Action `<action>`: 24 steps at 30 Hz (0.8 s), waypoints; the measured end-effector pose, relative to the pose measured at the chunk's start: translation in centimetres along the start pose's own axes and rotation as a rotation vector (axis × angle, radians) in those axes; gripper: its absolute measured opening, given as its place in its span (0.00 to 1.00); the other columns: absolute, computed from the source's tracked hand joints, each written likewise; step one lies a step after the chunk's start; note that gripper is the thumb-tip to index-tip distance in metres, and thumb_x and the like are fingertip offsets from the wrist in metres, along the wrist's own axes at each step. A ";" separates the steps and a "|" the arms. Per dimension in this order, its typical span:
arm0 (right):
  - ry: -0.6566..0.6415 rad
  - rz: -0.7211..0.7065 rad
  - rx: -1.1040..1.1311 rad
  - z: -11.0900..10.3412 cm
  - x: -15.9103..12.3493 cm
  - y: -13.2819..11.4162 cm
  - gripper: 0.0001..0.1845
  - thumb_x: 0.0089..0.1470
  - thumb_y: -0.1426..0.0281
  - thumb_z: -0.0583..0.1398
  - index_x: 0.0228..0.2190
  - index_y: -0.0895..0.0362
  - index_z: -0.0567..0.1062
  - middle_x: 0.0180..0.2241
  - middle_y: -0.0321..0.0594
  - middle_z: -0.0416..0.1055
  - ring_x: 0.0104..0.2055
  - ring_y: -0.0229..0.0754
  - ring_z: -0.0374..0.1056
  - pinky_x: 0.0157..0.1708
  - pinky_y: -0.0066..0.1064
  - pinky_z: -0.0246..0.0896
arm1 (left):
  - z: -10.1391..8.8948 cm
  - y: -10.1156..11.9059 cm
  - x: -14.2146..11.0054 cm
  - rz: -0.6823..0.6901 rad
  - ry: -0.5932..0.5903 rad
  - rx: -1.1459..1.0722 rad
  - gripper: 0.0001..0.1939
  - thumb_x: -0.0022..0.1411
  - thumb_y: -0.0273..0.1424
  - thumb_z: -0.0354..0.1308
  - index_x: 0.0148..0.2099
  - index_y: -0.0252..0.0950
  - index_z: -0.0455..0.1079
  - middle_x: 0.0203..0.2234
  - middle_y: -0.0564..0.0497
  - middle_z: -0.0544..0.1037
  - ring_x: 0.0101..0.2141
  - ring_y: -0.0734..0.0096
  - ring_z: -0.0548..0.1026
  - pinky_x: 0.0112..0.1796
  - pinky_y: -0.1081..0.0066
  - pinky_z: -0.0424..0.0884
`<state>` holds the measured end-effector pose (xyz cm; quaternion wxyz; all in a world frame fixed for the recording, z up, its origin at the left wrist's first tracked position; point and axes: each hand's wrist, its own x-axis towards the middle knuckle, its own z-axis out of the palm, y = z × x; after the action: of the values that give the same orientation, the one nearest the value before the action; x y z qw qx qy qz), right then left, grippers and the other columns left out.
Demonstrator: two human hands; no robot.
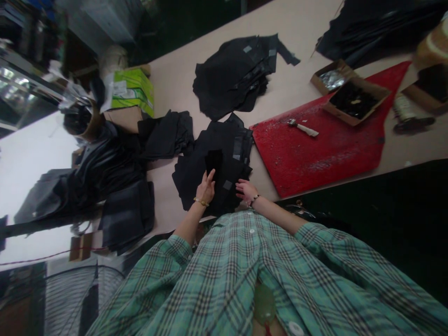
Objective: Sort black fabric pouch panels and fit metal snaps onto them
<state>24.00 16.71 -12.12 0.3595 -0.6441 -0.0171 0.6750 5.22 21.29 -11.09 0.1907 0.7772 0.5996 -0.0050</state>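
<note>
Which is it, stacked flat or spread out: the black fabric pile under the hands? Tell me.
Stacked flat, loosely: the black fabric pile lies in overlapping layers, uneven at the edges, beneath the left hand.

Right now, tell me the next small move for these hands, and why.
Probably slide the black piece off the pile with the left hand: its fingers rest on that piece, which sits on top. The right hand lies on the black pile and could steady it.

No legible text: white labels on a green carton, upper left of the frame, are too blurred to read; grey tags on black fabric pieces show nothing readable.
</note>
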 end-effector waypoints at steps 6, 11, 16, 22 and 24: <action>-0.029 0.027 0.018 0.0 0.3 -0.3 0.20 0.49 0.76 0.58 0.46 0.51 0.70 0.45 0.40 0.73 0.41 0.38 0.71 0.30 0.26 0.66 | 0.3 2.4 -0.9 0.114 -0.104 0.130 0.19 0.64 0.46 0.54 0.52 0.43 0.71 0.69 0.51 0.52 0.57 0.57 0.67 0.49 0.61 0.73; -0.282 -0.032 -0.034 -0.1 -0.2 -0.7 0.18 0.47 0.77 0.59 0.41 0.53 0.75 0.43 0.39 0.77 0.38 0.38 0.71 0.32 0.27 0.66 | 1.0 3.5 -1.5 0.059 -0.067 0.120 0.22 0.61 0.46 0.59 0.52 0.41 0.69 0.67 0.47 0.54 0.57 0.55 0.65 0.48 0.59 0.73; -0.279 -0.111 -0.056 -1.2 -0.3 -0.2 0.16 0.49 0.75 0.60 0.42 0.53 0.75 0.45 0.40 0.77 0.40 0.38 0.72 0.32 0.26 0.65 | 0.8 1.3 -0.8 0.130 -0.123 0.012 0.17 0.65 0.42 0.55 0.53 0.43 0.72 0.67 0.51 0.56 0.58 0.60 0.65 0.55 0.62 0.68; -0.078 -0.144 -0.201 -1.7 1.0 0.5 0.14 0.51 0.71 0.60 0.42 0.53 0.76 0.43 0.41 0.77 0.42 0.41 0.71 0.38 0.31 0.68 | 0.1 -0.5 0.0 0.115 -0.082 -0.099 0.27 0.69 0.33 0.48 0.68 0.41 0.57 0.65 0.49 0.61 0.61 0.65 0.64 0.59 0.65 0.65; -0.015 -0.222 -0.282 -1.7 1.6 0.7 0.15 0.51 0.71 0.60 0.43 0.54 0.76 0.44 0.41 0.76 0.44 0.42 0.71 0.44 0.36 0.68 | 0.2 -0.1 -0.3 0.043 -0.029 -0.104 0.32 0.69 0.29 0.45 0.72 0.41 0.46 0.66 0.47 0.60 0.60 0.64 0.66 0.55 0.65 0.69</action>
<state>25.32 16.24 -14.08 0.3378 -0.6771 -0.1851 0.6270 5.03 20.95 -11.25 0.2396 0.7788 0.5794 0.0192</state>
